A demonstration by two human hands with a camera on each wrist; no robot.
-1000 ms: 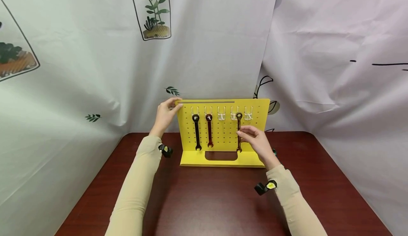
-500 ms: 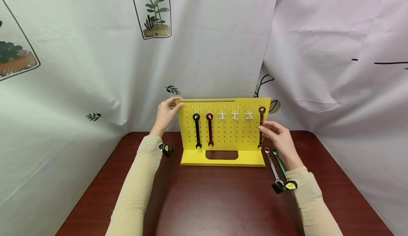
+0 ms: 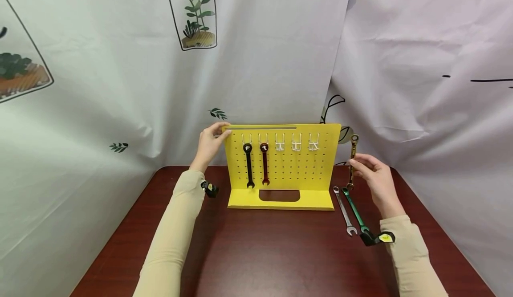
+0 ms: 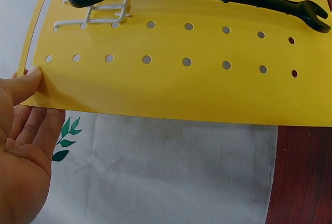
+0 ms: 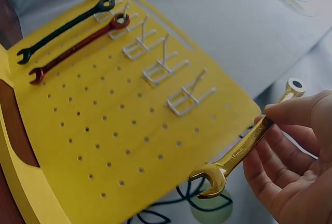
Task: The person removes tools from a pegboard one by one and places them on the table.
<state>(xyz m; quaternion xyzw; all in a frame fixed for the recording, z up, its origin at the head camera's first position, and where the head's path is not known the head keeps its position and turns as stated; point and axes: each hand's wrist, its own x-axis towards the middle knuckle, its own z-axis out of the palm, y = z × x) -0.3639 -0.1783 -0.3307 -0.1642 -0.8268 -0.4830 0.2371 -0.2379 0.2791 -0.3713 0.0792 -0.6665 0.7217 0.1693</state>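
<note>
My left hand pinches the top left corner of a yellow pegboard stand, thumb in front and fingers behind. Out to the right of the board, my right hand holds a gold combination wrench between thumb and fingers, ring end up and open end down. A black wrench and a red wrench hang by their ring ends from white hooks at the board's left. Three more white hooks to their right carry nothing.
On the dark red table, a silver wrench and a green wrench lie side by side, right of the stand and below the right hand. A printed white cloth hangs behind the table.
My right hand has carried the gold wrench rightward, from in front of the hooks to beyond the board's right edge, uncovering the silver and green wrenches. My left hand stays at the corner.
</note>
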